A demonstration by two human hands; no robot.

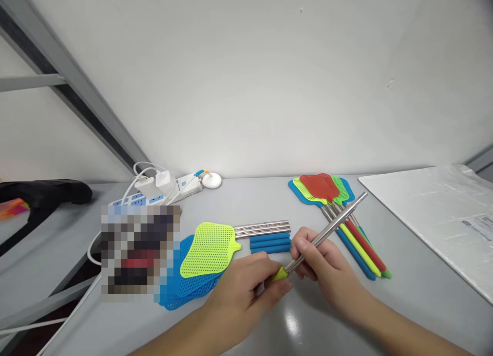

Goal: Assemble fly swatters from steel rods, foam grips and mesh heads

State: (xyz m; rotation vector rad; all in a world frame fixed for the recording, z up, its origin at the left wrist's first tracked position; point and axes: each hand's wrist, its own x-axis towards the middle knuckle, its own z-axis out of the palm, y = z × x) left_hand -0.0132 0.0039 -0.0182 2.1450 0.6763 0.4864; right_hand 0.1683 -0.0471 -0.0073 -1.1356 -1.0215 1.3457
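Note:
My left hand (244,297) is closed around a yellow-green handle sleeve (280,274), most of it hidden in the fingers. A metal rod (339,219) runs from that sleeve up to the right, its thin tip in the air. My right hand (325,263) pinches the rod along its lower half. Beyond my left hand, a yellow-green fly swatter head (208,249) lies on several blue swatter heads (173,290). Several metal rods (264,228) and blue handle sleeves (269,243) lie beside them. Whole fly swatters (319,185) in blue, yellow-green, red and green are fanned out behind my right hand.
A white power strip (188,186) with plugs, cables and a round white device (211,180) stands at the back left. A blurred-out patch (140,253) covers something on the left. A plastic-wrapped white panel (435,207) lies at the right on the grey table (246,194).

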